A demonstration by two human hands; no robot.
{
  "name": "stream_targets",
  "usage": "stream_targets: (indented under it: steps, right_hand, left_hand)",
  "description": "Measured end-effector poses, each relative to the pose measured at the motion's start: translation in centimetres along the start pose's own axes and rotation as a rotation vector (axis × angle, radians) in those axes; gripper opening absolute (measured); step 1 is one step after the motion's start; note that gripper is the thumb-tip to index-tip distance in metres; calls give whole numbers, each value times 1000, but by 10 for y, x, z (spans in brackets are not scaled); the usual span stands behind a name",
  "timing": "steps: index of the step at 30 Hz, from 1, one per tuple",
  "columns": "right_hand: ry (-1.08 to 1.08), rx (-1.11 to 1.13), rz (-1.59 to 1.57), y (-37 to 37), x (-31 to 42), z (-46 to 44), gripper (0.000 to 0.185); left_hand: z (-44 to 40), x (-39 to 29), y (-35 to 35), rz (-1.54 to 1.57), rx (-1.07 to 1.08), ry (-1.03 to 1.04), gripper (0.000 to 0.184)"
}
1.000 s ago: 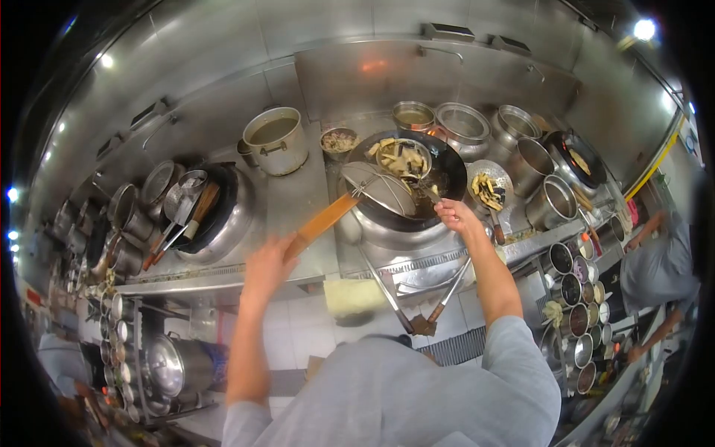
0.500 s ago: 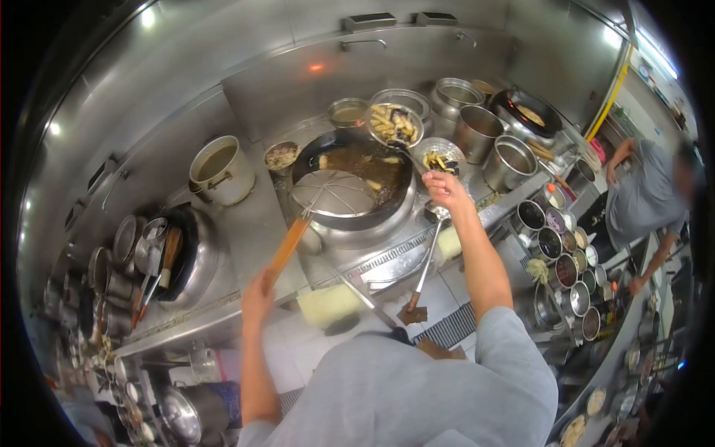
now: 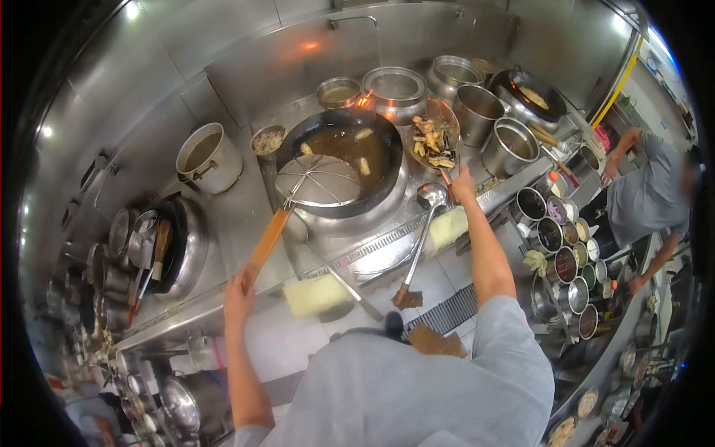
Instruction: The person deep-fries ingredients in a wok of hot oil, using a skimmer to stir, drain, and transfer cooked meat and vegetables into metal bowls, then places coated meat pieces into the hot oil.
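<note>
My left hand [image 3: 238, 292] is closed round the wooden handle [image 3: 267, 246] of a large round mesh strainer [image 3: 316, 182], which lies over the near left of the wok [image 3: 350, 208]. Brown oil [image 3: 346, 158] fills the wok, and a few golden pieces float in it. My right hand [image 3: 463, 186] grips the handle of a skimmer [image 3: 445, 119], steeply tilted right of the wok. Golden fried pieces with dark skin [image 3: 430, 140], like eggplant, lie against it; the perforated container beneath is mostly hidden. A ladle [image 3: 432, 195] rests just below my right hand.
Steel pots [image 3: 514, 141] and a second wok [image 3: 529, 97] stand at the back right. At left are a stockpot [image 3: 211, 158] and a wok holding tools [image 3: 175, 253]. Seasoning tins [image 3: 566, 268] line the right, where another person [image 3: 648, 179] stands. Small flames [image 3: 365, 98] show behind the wok.
My right hand has moved right and slightly down, carrying the skimmer from above the wok's far rim to beside it and tilting it. The left hand has shifted slightly left and down with the strainer.
</note>
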State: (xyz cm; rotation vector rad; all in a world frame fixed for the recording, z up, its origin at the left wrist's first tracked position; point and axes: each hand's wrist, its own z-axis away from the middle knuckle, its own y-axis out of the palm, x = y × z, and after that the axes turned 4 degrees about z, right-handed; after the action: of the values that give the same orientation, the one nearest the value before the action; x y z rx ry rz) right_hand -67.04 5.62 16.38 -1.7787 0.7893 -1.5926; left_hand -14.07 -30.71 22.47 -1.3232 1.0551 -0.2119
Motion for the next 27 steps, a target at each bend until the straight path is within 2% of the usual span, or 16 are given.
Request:
stream_targets:
  steps: [5, 8, 10, 11, 13, 18, 20, 22, 23, 24, 26, 27]
  right_hand:
    - [-6, -68, 94, 0, 0, 5, 36]
    - [-136, -169, 19, 1, -3, -3, 35]
    - [60, 183, -481, -23, 19, 15, 33]
    - [41, 200, -481, -34, 34, 25, 33]
    - [98, 480, -934, -48, 55, 41, 35]
    - [96, 533, -662, -20, 105, 69, 51]
    - [121, 530, -766, 0, 118, 91, 42]
    - [300, 611, -791, 8, 135, 113, 35]
    - [346, 693, -814, 3, 146, 121, 19]
    - [338, 696, -808, 8, 147, 117, 19]
    - [575, 1038, -1016, 27, 140, 100, 6]
    - [598, 1112, -1066, 35, 139, 92, 3]
  left_hand:
    - [-6, -1, -6, 50, 40, -12, 60]
    - [-7, -2, -8, 76, 22, -19, 59]
    - [-7, 4, -11, 70, -15, 14, 59]
    - [-8, 7, -14, 62, -37, 63, 59]
    - [-9, 6, -28, 47, -52, 40, 57]
    - [-13, -33, -87, 8, -30, 24, 51]
    - [-13, -47, -105, -92, -77, 57, 47]
    - [-13, -61, -121, -107, -102, 72, 46]
    - [-11, -67, -126, -123, -114, 84, 45]
    - [-9, -74, -130, -118, -120, 77, 45]
    - [-5, -82, -135, -161, -127, 115, 42]
    - [-4, -82, -135, -157, -135, 109, 42]
